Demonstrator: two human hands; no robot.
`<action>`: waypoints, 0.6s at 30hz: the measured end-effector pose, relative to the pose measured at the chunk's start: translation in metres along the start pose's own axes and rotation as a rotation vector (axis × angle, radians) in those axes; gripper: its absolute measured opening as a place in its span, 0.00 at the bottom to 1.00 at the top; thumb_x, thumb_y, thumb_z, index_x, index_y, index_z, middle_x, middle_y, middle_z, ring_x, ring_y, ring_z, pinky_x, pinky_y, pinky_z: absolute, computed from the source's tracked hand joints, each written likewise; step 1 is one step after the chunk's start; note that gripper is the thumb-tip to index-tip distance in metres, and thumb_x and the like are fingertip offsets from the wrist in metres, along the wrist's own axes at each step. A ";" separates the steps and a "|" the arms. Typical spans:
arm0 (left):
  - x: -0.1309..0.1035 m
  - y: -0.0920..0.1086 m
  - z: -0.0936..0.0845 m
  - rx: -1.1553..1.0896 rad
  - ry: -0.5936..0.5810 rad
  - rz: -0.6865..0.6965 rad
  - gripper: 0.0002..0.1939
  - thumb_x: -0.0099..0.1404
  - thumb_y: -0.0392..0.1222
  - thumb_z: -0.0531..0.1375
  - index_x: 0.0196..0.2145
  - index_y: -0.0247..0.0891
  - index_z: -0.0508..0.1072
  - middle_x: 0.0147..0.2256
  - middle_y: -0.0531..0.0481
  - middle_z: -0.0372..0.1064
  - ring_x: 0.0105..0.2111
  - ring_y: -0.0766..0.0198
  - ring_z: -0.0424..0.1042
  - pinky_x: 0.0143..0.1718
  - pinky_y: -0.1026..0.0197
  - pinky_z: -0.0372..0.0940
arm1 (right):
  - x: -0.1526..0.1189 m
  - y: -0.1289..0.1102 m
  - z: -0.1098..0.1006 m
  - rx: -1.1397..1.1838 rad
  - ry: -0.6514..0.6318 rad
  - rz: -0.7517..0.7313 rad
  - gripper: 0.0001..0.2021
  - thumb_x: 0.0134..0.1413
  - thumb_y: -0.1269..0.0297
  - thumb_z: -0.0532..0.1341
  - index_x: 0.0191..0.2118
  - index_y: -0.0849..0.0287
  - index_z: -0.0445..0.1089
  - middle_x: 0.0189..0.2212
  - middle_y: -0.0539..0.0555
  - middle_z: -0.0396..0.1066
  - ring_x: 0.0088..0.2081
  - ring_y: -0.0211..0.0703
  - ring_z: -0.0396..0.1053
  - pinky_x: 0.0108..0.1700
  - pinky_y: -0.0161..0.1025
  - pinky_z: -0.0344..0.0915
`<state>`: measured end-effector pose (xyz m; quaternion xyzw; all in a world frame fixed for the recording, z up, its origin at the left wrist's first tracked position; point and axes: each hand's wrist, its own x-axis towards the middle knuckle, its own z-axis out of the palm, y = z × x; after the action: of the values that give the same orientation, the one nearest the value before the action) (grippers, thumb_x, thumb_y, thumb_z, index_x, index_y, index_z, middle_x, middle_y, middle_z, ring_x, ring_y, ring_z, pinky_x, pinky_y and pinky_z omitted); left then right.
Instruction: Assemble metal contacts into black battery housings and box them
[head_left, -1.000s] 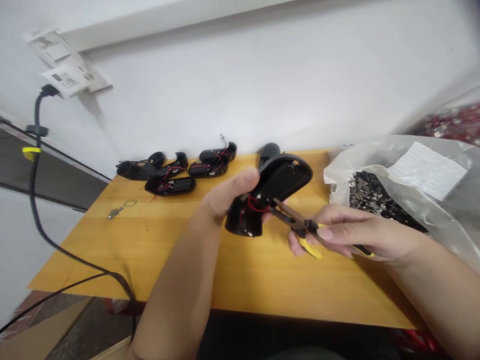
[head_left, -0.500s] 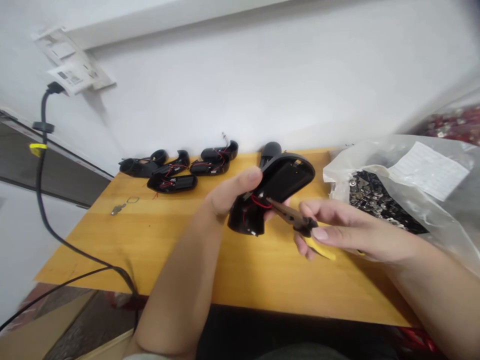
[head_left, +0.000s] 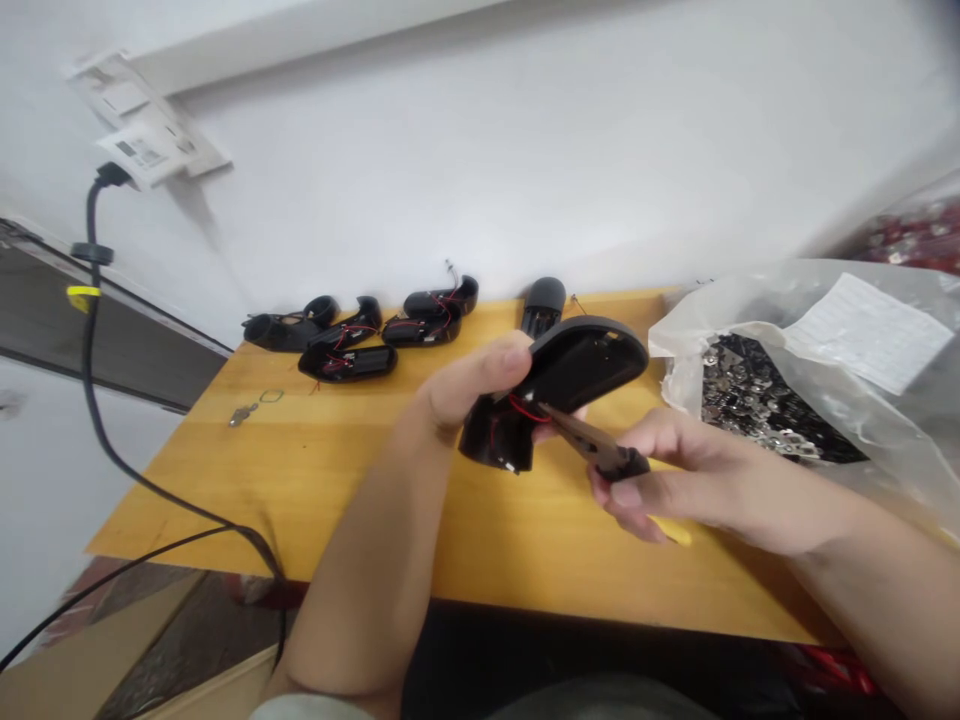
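My left hand (head_left: 487,375) grips a black plastic housing (head_left: 581,365), tilted above the table, its hollow side facing me. A red wire (head_left: 527,408) runs across the narrow part of the shell, near its curved lower end. My right hand (head_left: 652,480) is closed round the yellow handles of long-nose pliers (head_left: 589,440). The tips of the pliers reach into the housing beside the red wire; whether they pinch anything is too small to tell. My left fingers are mostly hidden behind the shell.
Several similar black housings (head_left: 349,362) with red wires lie at the back left of the wooden table (head_left: 345,480). Another black part (head_left: 544,300) stands by the wall. A plastic bag (head_left: 679,350) of small metal pieces sits at right. A black cable (head_left: 86,350) hangs at left.
The housing and pliers have shifted slightly right. My right hand has turned a little and lowered, with the plier tips still at the red wire.
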<state>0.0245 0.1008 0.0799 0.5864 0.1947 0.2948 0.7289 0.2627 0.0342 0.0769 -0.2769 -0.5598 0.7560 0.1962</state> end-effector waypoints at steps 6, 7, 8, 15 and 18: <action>0.004 -0.006 -0.010 0.006 -0.003 -0.010 0.35 0.57 0.78 0.63 0.27 0.39 0.76 0.22 0.42 0.71 0.20 0.59 0.69 0.18 0.59 0.62 | -0.001 0.004 0.001 -0.052 0.064 -0.021 0.16 0.67 0.54 0.69 0.36 0.64 0.76 0.23 0.51 0.69 0.25 0.36 0.64 0.31 0.37 0.61; 0.004 -0.007 -0.013 0.018 -0.008 -0.015 0.35 0.57 0.78 0.64 0.27 0.38 0.76 0.23 0.41 0.72 0.20 0.59 0.70 0.18 0.59 0.62 | 0.001 0.004 0.000 -0.065 0.061 -0.017 0.16 0.67 0.54 0.69 0.35 0.64 0.76 0.23 0.51 0.69 0.25 0.36 0.64 0.31 0.37 0.61; 0.005 -0.009 -0.015 0.028 -0.009 -0.018 0.36 0.57 0.78 0.64 0.27 0.38 0.77 0.23 0.41 0.72 0.20 0.59 0.70 0.18 0.59 0.62 | 0.002 0.005 -0.002 -0.078 0.059 -0.016 0.17 0.68 0.54 0.68 0.34 0.64 0.76 0.23 0.51 0.69 0.25 0.36 0.65 0.32 0.37 0.62; 0.012 -0.022 -0.040 -0.031 0.024 -0.053 0.38 0.55 0.77 0.66 0.31 0.32 0.78 0.25 0.39 0.74 0.21 0.60 0.72 0.19 0.61 0.65 | 0.001 0.016 -0.003 -0.085 -0.026 0.009 0.20 0.66 0.52 0.69 0.30 0.64 0.74 0.23 0.54 0.71 0.24 0.36 0.67 0.29 0.35 0.63; 0.010 -0.016 -0.056 -0.194 0.148 -0.017 0.36 0.53 0.74 0.70 0.35 0.32 0.76 0.27 0.42 0.75 0.20 0.61 0.72 0.19 0.61 0.66 | -0.007 0.016 0.003 -0.170 -0.089 -0.015 0.17 0.59 0.54 0.75 0.36 0.65 0.76 0.29 0.57 0.76 0.29 0.38 0.71 0.33 0.35 0.66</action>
<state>-0.0003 0.1463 0.0518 0.4882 0.2236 0.3484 0.7683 0.2668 0.0232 0.0641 -0.2544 -0.6321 0.7158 0.1526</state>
